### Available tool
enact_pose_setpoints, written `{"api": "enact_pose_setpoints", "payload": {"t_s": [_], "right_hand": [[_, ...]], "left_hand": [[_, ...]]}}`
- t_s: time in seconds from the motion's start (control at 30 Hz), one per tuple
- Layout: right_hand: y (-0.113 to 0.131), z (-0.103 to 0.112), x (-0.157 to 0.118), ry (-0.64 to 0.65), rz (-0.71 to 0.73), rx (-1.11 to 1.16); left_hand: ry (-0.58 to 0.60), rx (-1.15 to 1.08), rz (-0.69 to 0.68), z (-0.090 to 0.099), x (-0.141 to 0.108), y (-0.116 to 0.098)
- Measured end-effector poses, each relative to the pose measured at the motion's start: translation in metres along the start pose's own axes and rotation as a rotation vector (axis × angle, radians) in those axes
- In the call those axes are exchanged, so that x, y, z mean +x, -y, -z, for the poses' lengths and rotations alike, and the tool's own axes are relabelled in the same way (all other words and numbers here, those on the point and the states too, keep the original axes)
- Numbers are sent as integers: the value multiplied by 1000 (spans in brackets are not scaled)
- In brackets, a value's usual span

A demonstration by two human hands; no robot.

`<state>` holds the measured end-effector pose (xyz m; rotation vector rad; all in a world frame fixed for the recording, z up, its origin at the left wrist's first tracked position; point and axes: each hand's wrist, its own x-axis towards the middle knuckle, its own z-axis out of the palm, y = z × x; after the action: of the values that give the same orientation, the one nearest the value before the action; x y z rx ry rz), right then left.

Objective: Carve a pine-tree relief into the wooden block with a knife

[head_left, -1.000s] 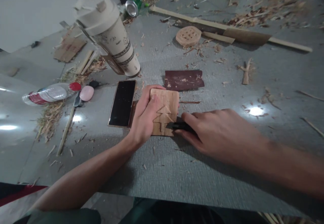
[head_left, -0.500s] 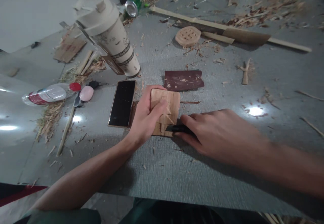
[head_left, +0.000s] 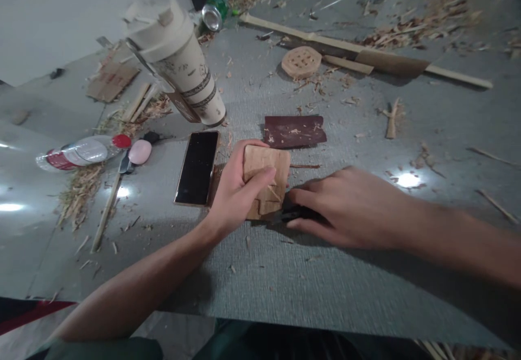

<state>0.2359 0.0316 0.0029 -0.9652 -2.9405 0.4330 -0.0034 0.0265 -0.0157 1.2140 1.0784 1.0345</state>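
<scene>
Wood plaque [head_left: 268, 159] on/just over tabletop [head_left: 260, 278], R of phone [head_left: 198, 168]; L hand [head_left: 234, 197] wrapped round it, thumb across carved face, prob. to steady it; R hand [head_left: 345, 208] closed round black utility knife [head_left: 291, 214] beside lower R corner, prob. for control.

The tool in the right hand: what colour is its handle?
The handle is black where it shows, best in the head view.

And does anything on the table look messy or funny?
Yes, wood shavings are strewn across the table, and the bottle lies on its side at the left instead of standing up like the cup.
</scene>
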Motion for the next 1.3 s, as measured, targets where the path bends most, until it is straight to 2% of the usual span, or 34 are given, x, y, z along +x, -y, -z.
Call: {"api": "enact_pose_setpoints", "payload": {"t_s": [0.07,0.13,0.23,0.3,0.4,0.57,0.8,1.13,1.3], "right_hand": [[-13,6,1,-65,77,55],[-22,15,3,-164,98,87],[-26,27,6,-372,-20,69],[-22,31,6,-501,-145,18],[-15,27,4,-577,-234,-29],[-10,12,-1,-601,-132,-9],[-4,-5,-4,-520,27,88],[-5,-1,-7,-454,59,-45],[-2,3,-6,-470,73,-67]], "left_hand": [[56,-140,57,-2,0,0],[60,-230,65,-4,0,-1],[51,-366,90,-7,2,-1],[100,-427,146,-8,1,-2],[182,-460,208,-7,-1,-1],[213,-446,209,-5,-4,1],[264,-310,178,-4,0,-4],[193,-213,196,-7,-2,-13],[191,-193,198,-7,-2,-11]]}}
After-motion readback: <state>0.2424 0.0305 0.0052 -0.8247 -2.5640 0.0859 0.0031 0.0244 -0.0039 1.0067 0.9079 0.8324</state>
